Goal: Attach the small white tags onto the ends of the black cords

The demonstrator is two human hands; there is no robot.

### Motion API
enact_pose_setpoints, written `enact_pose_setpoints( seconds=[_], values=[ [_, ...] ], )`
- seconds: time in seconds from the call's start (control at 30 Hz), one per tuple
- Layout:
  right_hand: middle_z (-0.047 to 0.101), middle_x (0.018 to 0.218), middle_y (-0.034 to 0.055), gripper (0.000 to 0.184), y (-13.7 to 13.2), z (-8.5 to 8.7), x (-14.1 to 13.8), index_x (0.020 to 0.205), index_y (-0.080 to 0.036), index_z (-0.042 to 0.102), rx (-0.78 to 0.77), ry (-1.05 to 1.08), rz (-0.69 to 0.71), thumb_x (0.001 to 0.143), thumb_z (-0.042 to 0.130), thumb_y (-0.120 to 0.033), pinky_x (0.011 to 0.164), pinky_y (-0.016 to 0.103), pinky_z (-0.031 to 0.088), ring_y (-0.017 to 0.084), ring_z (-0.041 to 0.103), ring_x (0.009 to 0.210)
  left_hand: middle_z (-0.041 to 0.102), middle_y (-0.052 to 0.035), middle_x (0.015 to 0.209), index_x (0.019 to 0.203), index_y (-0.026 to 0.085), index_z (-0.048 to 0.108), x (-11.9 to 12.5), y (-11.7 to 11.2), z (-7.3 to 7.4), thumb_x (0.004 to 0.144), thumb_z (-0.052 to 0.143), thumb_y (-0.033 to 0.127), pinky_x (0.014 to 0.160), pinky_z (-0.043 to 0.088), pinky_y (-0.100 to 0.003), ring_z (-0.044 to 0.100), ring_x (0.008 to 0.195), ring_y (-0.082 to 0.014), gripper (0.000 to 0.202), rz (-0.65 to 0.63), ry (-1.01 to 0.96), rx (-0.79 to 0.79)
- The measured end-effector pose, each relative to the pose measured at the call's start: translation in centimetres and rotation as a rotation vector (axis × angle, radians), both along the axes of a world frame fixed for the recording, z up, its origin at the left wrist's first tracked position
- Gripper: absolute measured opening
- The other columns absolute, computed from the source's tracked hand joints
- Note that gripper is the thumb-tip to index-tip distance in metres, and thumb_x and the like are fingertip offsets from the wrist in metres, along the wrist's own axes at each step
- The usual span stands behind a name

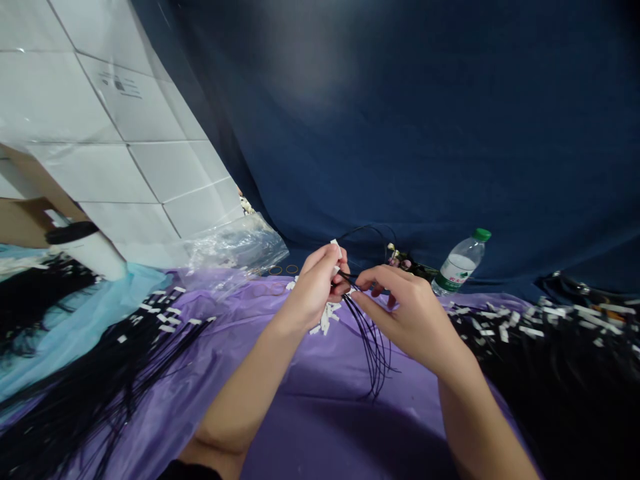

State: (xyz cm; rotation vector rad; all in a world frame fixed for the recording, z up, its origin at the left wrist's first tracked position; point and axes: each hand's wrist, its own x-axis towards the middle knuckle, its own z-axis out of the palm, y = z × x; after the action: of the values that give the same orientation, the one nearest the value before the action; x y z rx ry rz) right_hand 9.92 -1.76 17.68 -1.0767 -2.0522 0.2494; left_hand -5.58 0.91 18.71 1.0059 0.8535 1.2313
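Near the middle of the head view, my left hand (317,280) is closed around a bunch of thin black cables (367,347). A white connector (335,249) pokes up between its thumb and fingers. The cables' loose ends hang down over the purple sheet. My right hand (405,310) meets the bunch from the right, thumb and forefinger curled in at the cables close to the left fingers. Just below the left hand, several white connectors (326,319) lie in a small pile. One thin cable loops up behind both hands.
Black cables with white ends spread at left (130,360) and right (550,360) on the purple sheet (320,413). A green-capped water bottle (461,263) stands behind my right hand. A lidded white cup (93,250), clear plastic (240,243) and stacked white boxes (145,170) are at left.
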Motion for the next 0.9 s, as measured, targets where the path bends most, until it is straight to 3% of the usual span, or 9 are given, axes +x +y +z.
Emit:
enact_pose_setpoints(
  seconds=[0.23, 0.47, 0.53, 0.63, 0.73, 0.83, 0.9],
  values=[
    [0.066, 0.086, 0.0006, 0.011, 0.4, -0.2, 0.0, 0.093, -0.021, 0.063, 0.014, -0.05, -0.019, 0.09, 0.052, -0.021, 0.059, 0.025, 0.04, 0.012, 0.058, 0.067, 0.038, 0.0048, 0.061, 0.079, 0.018, 0.047, 0.0, 0.1, -0.2, 0.089, 0.051, 0.045, 0.039, 0.018, -0.012, 0.038, 0.042, -0.0036, 0.028, -0.029, 0.01, -0.006],
    [0.059, 0.075, -0.0004, 0.009, 0.3, 0.0, -0.3, 0.085, -0.019, 0.056, -0.096, 0.087, 0.019, 0.091, 0.049, -0.02, 0.057, 0.024, 0.037, 0.011, 0.051, 0.064, 0.041, 0.0036, 0.066, 0.078, 0.018, 0.047, 0.3, 0.1, -0.4, 0.092, 0.047, 0.041, 0.038, 0.016, -0.012, 0.038, 0.042, -0.0021, 0.027, 0.006, 0.105, 0.038],
    [0.052, 0.066, -0.0032, 0.01, 0.7, -0.1, -0.2, 0.084, -0.019, 0.054, -0.175, 0.181, 0.07, 0.091, 0.049, -0.022, 0.051, 0.023, 0.032, 0.009, 0.045, 0.057, 0.041, 0.0035, 0.066, 0.077, 0.017, 0.047, 0.4, 0.1, -0.4, 0.093, 0.045, 0.038, 0.038, 0.017, -0.012, 0.037, 0.043, -0.002, 0.027, 0.021, 0.118, 0.05],
    [0.043, 0.059, -0.0071, 0.01, 1.7, -0.2, 0.3, 0.091, -0.019, 0.053, -0.432, 0.418, 0.278, 0.092, 0.05, -0.028, 0.045, 0.021, 0.031, 0.007, 0.039, 0.049, 0.04, 0.0037, 0.065, 0.076, 0.017, 0.048, 0.3, 0.3, -0.5, 0.093, 0.046, 0.038, 0.038, 0.02, -0.013, 0.037, 0.043, -0.0019, 0.027, 0.03, 0.11, 0.06],
    [0.054, 0.067, -0.003, 0.017, 2.6, -0.1, 1.3, 0.097, -0.019, 0.054, -0.693, 0.639, 0.495, 0.092, 0.047, -0.034, 0.044, 0.022, 0.04, 0.009, 0.049, 0.048, 0.039, 0.0037, 0.066, 0.076, 0.017, 0.047, 0.1, 0.5, -0.4, 0.092, 0.048, 0.039, 0.038, 0.019, -0.014, 0.036, 0.043, -0.0016, 0.028, 0.025, 0.108, 0.058],
    [0.064, 0.083, 0.0031, 0.021, 3.1, 0.1, 2.3, 0.099, -0.02, 0.057, -0.681, 0.785, 0.505, 0.09, 0.045, -0.035, 0.043, 0.024, 0.044, 0.011, 0.058, 0.053, 0.039, 0.0033, 0.067, 0.075, 0.016, 0.046, 0.0, 0.5, -0.2, 0.093, 0.047, 0.04, 0.037, 0.017, -0.013, 0.034, 0.042, -0.0006, 0.029, 0.025, 0.117, 0.031],
    [0.065, 0.084, 0.0012, 0.021, 3.3, 0.3, 2.7, 0.101, -0.023, 0.06, -0.593, 0.904, 0.434, 0.088, 0.051, -0.036, 0.044, 0.023, 0.045, 0.01, 0.059, 0.054, 0.039, 0.0033, 0.067, 0.074, 0.016, 0.045, -0.1, 0.5, 0.1, 0.093, 0.046, 0.038, 0.037, 0.015, -0.013, 0.034, 0.041, -0.0002, 0.029, 0.02, 0.116, 0.002]
  ],
)
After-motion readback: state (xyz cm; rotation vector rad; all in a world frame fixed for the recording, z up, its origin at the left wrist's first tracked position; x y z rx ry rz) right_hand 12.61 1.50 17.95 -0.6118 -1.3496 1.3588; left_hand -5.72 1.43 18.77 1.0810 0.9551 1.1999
